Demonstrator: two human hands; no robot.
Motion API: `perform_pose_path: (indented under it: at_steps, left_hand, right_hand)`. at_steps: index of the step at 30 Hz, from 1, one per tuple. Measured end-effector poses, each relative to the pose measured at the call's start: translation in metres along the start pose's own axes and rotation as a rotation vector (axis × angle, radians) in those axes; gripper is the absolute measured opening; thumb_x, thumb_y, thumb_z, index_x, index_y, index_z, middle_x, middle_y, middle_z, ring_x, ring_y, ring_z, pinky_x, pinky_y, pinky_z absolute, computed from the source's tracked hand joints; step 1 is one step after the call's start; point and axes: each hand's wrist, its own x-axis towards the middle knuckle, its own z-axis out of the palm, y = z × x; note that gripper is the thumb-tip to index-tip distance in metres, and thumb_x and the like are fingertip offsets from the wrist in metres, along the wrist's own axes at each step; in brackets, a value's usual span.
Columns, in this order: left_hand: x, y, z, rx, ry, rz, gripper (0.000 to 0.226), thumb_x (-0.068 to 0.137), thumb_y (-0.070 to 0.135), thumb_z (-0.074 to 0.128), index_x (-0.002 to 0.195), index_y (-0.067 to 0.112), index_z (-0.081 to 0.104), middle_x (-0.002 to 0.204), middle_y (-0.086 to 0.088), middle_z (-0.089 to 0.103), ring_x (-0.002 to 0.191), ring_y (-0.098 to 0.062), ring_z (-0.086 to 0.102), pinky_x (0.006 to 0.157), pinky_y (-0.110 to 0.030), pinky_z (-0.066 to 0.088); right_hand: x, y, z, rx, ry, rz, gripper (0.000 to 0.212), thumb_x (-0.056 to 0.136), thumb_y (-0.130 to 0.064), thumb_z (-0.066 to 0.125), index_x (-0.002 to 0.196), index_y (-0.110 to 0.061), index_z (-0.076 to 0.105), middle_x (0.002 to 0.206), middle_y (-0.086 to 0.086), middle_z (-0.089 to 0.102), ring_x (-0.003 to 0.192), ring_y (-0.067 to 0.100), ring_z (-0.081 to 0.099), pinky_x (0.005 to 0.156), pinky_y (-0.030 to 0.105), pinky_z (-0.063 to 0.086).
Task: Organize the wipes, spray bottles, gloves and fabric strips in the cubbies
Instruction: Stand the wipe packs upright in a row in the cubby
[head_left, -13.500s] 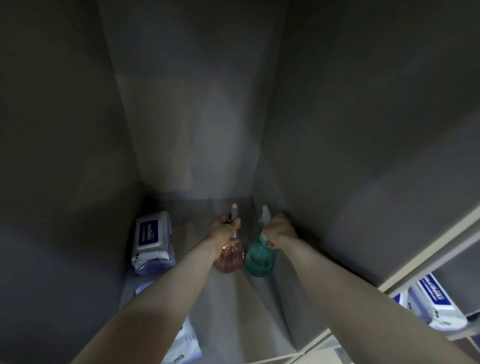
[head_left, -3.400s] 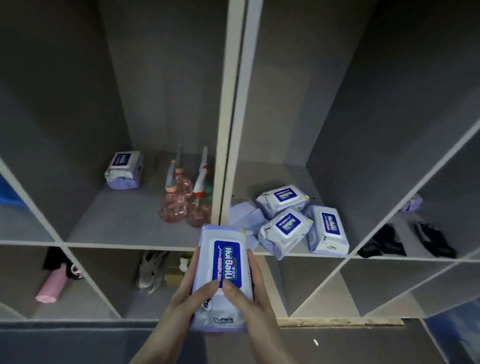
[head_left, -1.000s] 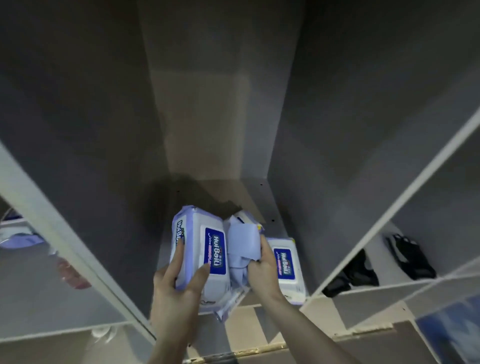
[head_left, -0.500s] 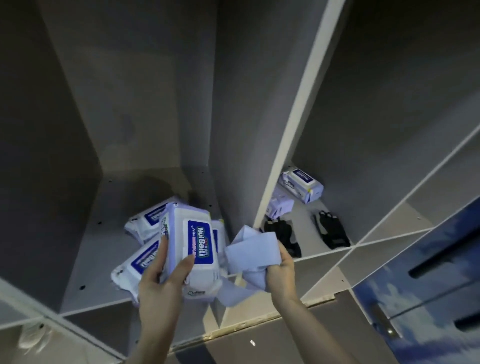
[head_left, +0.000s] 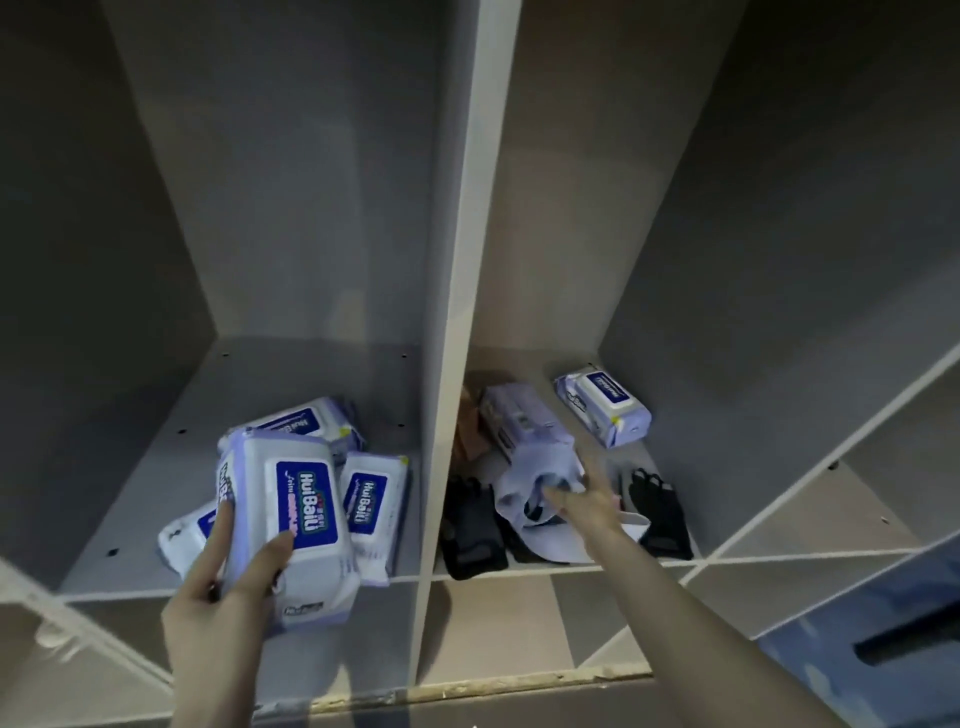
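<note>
**Head view: wipes in the left hand, fabric under the right**

Head camera gives me two neighbouring cubbies split by a pale upright divider (head_left: 457, 312). My left hand (head_left: 218, 597) is clamped on a pack of wipes (head_left: 291, 519), thumb across the printed face and fingers round its left edge. The pack is at the mouth of the left cubby, its long axis running from me into the shelf, and it is just in front of three more wipe packs (head_left: 371, 512) piled loosely on that shelf floor.

My right hand (head_left: 587, 506) reaches into the right cubby with fingers spread and mostly straight, tips touching a crumpled fabric strip (head_left: 535, 467) that lies on the shelf between two black gloves (head_left: 472, 525). I cannot tell whether the tips pinch any cloth (the folds hide them).

The relation I would steer by: the pile lies straight ahead of the held pack and slightly right, so I judge a short forward push along the pack's own axis would seat it there. A stray wipe pack (head_left: 605, 408) sits at the back of the right cubby, beyond the fabric; my right hand is the nearer one for it.
</note>
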Motion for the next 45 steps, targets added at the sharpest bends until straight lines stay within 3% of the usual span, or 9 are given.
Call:
perform_pose_path:
  at_steps: [7, 9, 12, 15, 17, 19, 27, 36, 45]
  left_hand:
    - [0.012, 0.014, -0.028, -0.016, 0.037, 0.057, 0.062, 0.078, 0.014, 0.073, 0.134, 0.031, 0.052, 0.118, -0.005, 0.066, 0.096, -0.023, 0.064, 0.091, -0.052, 0.051]
    - [0.018, 0.016, -0.039, -0.018, 0.037, 0.049, 0.063, 0.078, 0.014, 0.074, 0.135, 0.031, 0.052, 0.116, -0.003, 0.067, 0.094, -0.020, 0.065, 0.093, -0.051, 0.050]
    - [0.033, 0.018, -0.059, -0.017, 0.045, 0.032, 0.063, 0.077, 0.015, 0.074, 0.133, 0.033, 0.053, 0.111, 0.003, 0.068, 0.092, -0.016, 0.066, 0.094, -0.047, 0.050]
    - [0.055, 0.021, -0.082, -0.009, 0.035, 0.029, 0.061, 0.078, 0.013, 0.072, 0.133, 0.031, 0.054, 0.102, 0.007, 0.070, 0.084, -0.011, 0.066, 0.091, -0.041, 0.052]
    - [0.071, 0.024, -0.099, 0.010, 0.017, 0.027, 0.061, 0.079, 0.012, 0.072, 0.134, 0.029, 0.053, 0.097, 0.011, 0.070, 0.077, -0.007, 0.068, 0.083, -0.036, 0.054]
    - [0.087, 0.026, -0.116, 0.057, -0.001, 0.028, 0.062, 0.078, 0.012, 0.072, 0.134, 0.030, 0.053, 0.093, 0.013, 0.070, 0.071, -0.005, 0.069, 0.075, -0.033, 0.055]
    - [0.139, 0.028, -0.158, 0.589, -0.080, 0.109, 0.064, 0.071, 0.052, 0.067, 0.129, 0.059, 0.041, 0.111, 0.006, 0.062, 0.080, -0.011, 0.068, 0.069, -0.033, 0.054]
    - [0.187, 0.018, -0.138, 0.980, -0.087, 0.242, 0.064, 0.083, 0.038, 0.065, 0.139, 0.048, 0.036, 0.101, -0.002, 0.038, 0.099, -0.031, 0.058, 0.081, -0.038, 0.049]
    - [0.228, -0.006, -0.144, 1.404, -0.403, 0.266, 0.053, 0.090, 0.027, 0.048, 0.142, 0.035, 0.038, 0.158, -0.003, 0.016, 0.146, -0.020, 0.015, 0.109, -0.034, 0.035]
  right_hand:
    - [0.005, 0.025, 0.015, -0.160, -0.039, -0.058, 0.055, 0.084, 0.015, 0.048, 0.129, -0.016, 0.052, 0.125, 0.014, 0.056, 0.103, 0.029, 0.056, 0.080, 0.020, 0.050]
    - [-0.010, 0.029, 0.026, -0.109, 0.066, -0.154, 0.041, 0.084, 0.020, 0.044, 0.114, -0.003, 0.059, 0.111, 0.019, 0.060, 0.096, 0.033, 0.056, 0.067, 0.010, 0.045]
    - [-0.044, 0.028, 0.053, -0.275, 0.139, -0.222, 0.026, 0.083, 0.012, 0.049, 0.078, -0.009, 0.064, 0.082, 0.009, 0.063, 0.085, 0.035, 0.061, 0.068, 0.024, 0.043]
    - [-0.095, -0.001, 0.086, -0.409, -0.515, 0.005, 0.016, 0.082, -0.008, 0.055, 0.072, -0.018, 0.065, 0.074, 0.002, 0.065, 0.072, 0.017, 0.060, 0.056, 0.018, 0.044]
    - [-0.122, -0.020, 0.111, -0.575, -0.996, 0.099, 0.011, 0.082, -0.024, 0.059, 0.086, -0.021, 0.068, 0.085, 0.000, 0.069, 0.082, 0.012, 0.063, 0.069, 0.023, 0.048]
    - [-0.142, -0.036, 0.144, -0.511, -1.200, 0.060, 0.017, 0.089, -0.024, 0.060, 0.104, -0.021, 0.067, 0.099, 0.000, 0.069, 0.093, 0.011, 0.064, 0.079, 0.025, 0.050]
    - [-0.185, -0.075, 0.287, 0.027, -0.925, -0.038, 0.062, 0.093, -0.034, 0.057, 0.145, -0.043, 0.024, 0.146, -0.016, 0.036, 0.130, 0.006, 0.041, 0.101, 0.028, 0.042]
    - [-0.168, -0.057, 0.395, 0.310, -0.870, 0.252, 0.047, 0.092, -0.051, 0.049, 0.132, -0.028, 0.054, 0.125, 0.003, 0.065, 0.115, 0.018, 0.062, 0.092, 0.032, 0.052]
    - [-0.134, -0.041, 0.439, 0.290, -0.852, 0.447, 0.052, 0.099, -0.045, 0.036, 0.132, -0.008, 0.054, 0.128, 0.012, 0.062, 0.118, 0.022, 0.058, 0.090, 0.026, 0.049]
